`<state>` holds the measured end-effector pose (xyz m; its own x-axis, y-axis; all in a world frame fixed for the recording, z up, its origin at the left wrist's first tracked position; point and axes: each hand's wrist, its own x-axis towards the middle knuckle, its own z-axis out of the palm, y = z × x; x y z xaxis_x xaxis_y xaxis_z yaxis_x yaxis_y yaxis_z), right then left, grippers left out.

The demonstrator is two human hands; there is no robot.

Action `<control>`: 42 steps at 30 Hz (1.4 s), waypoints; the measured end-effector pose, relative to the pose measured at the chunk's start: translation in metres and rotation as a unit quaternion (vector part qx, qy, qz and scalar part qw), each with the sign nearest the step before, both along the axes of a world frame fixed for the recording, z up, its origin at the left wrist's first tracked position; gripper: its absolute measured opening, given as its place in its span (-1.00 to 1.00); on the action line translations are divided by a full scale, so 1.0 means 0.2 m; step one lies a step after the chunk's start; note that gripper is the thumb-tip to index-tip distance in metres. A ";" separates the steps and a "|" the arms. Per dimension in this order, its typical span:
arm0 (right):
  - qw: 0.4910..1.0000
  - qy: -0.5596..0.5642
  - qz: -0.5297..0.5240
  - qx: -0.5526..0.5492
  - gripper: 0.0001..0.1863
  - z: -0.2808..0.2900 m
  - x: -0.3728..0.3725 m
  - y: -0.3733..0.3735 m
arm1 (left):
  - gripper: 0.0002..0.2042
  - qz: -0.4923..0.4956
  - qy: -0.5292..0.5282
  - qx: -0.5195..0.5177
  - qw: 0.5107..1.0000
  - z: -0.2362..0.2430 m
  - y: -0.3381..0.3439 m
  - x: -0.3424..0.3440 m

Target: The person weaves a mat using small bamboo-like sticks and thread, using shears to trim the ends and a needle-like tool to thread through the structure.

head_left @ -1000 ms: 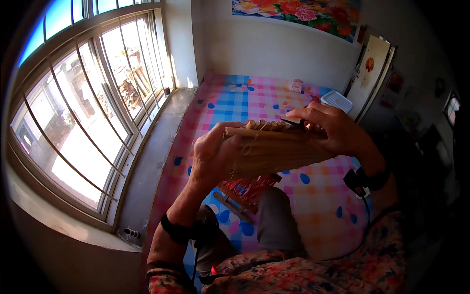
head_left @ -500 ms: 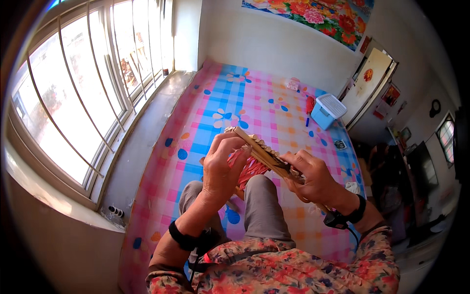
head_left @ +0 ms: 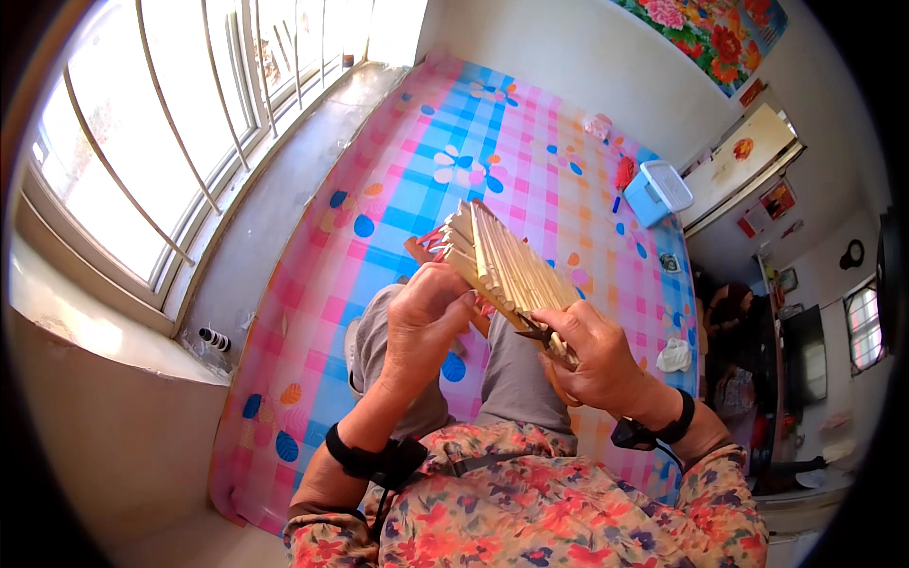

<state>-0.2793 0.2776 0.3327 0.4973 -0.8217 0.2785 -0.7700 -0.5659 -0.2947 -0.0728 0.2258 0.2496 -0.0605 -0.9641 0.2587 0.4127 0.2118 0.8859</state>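
Note:
A stiff panel of pale, straw-like stalks laid side by side (head_left: 516,260) is tilted up in front of me, above my knees. My left hand (head_left: 426,317) is closed at its lower left edge, fingers bent and pinched on the stalk ends. Over the near right corner, my right hand (head_left: 597,355) is closed round scissors (head_left: 561,383), with orange-brown handle loops. Their dark blade lies against the cut stalk ends; the rest is hidden by the palm. Behind the panel, red strips (head_left: 433,243) and a brown wooden bar show in part.
A pink and blue checked sheet (head_left: 312,350) covers the surface around my legs. At the back right stands a lidded blue box (head_left: 655,194), with a crumpled white cloth (head_left: 674,356) nearer me. On the left runs a ledge (head_left: 275,204) below a barred window.
The panel has turned from nearly edge-on so its broad stalk face now shows. Both hands have shifted slightly with it and stay closed. The whole view has tilted.

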 end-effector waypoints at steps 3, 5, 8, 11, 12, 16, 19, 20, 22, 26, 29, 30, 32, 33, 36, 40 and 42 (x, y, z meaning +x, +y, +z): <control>1.000 0.004 0.021 -0.002 -0.37 -0.10 0.05 0.03 | -0.94 -0.050 0.063 0.074 0.994 -0.07 0.09 0.08; 1.000 0.012 0.021 -0.010 -0.36 -0.14 0.06 0.03 | -0.95 -0.046 0.085 0.114 0.989 -0.10 0.15 0.08; 0.997 0.020 0.070 -0.023 -0.37 -0.21 0.12 0.04 | -0.96 -0.144 0.266 0.212 0.929 -0.22 0.19 0.19; 0.994 0.044 0.095 -0.008 -0.31 -0.26 0.13 0.05 | -0.89 -0.145 0.226 0.245 0.932 -0.30 0.23 0.25; 0.994 0.045 0.096 -0.006 -0.31 -0.28 0.13 0.05 | -0.81 -0.161 0.256 0.222 0.927 -0.30 0.24 0.25; 0.995 0.022 0.094 0.004 -0.41 -0.32 0.14 0.03 | -0.81 -0.147 0.186 0.228 0.944 -0.36 0.27 0.25; 0.995 0.011 0.098 0.026 -0.40 -0.34 0.15 0.03 | -0.86 -0.144 0.114 0.221 0.958 -0.38 0.30 0.28; 0.995 0.004 0.090 0.030 -0.40 -0.34 0.15 0.03 | -0.88 -0.141 0.077 0.204 0.966 -0.38 0.31 0.28; 0.996 -0.007 0.082 0.041 -0.40 -0.34 0.15 0.04 | -0.90 -0.130 0.007 0.173 0.976 -0.37 0.33 0.27; 0.996 -0.030 0.055 0.068 -0.38 -0.33 0.14 0.02 | -0.91 -0.039 0.044 0.172 0.983 -0.40 0.31 0.26; 0.994 -0.053 0.050 0.078 -0.39 -0.31 0.15 0.00 | -0.89 0.001 -0.047 0.099 0.994 -0.35 0.31 0.24; 0.992 -0.061 0.044 0.097 -0.39 -0.30 0.15 0.00 | -0.86 -0.006 -0.051 0.122 0.991 -0.34 0.30 0.24; 0.994 -0.050 0.032 0.087 -0.39 -0.29 0.14 0.01 | -0.85 0.025 -0.013 0.122 0.992 -0.31 0.29 0.23; 0.995 -0.045 0.026 0.083 -0.39 -0.29 0.14 0.01 | -0.85 0.041 0.007 0.122 0.992 -0.31 0.28 0.22; 0.994 -0.035 0.026 0.095 -0.37 -0.27 0.15 0.01 | -0.75 0.111 -0.075 0.002 0.991 -0.29 0.23 0.20; 0.994 -0.039 0.028 0.099 -0.39 -0.25 0.15 -0.02 | -0.73 0.125 -0.090 -0.047 0.987 -0.25 0.17 0.13; 0.994 -0.039 0.019 0.104 -0.38 -0.25 0.14 -0.02 | -0.79 0.128 -0.053 -0.038 0.990 -0.24 0.15 0.10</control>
<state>-0.2519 0.2727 0.2832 0.5133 -0.8463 0.1428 -0.7194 -0.5150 -0.4662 -0.0518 0.2549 0.2016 0.1519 -0.9295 0.3360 0.2427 0.3646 0.8990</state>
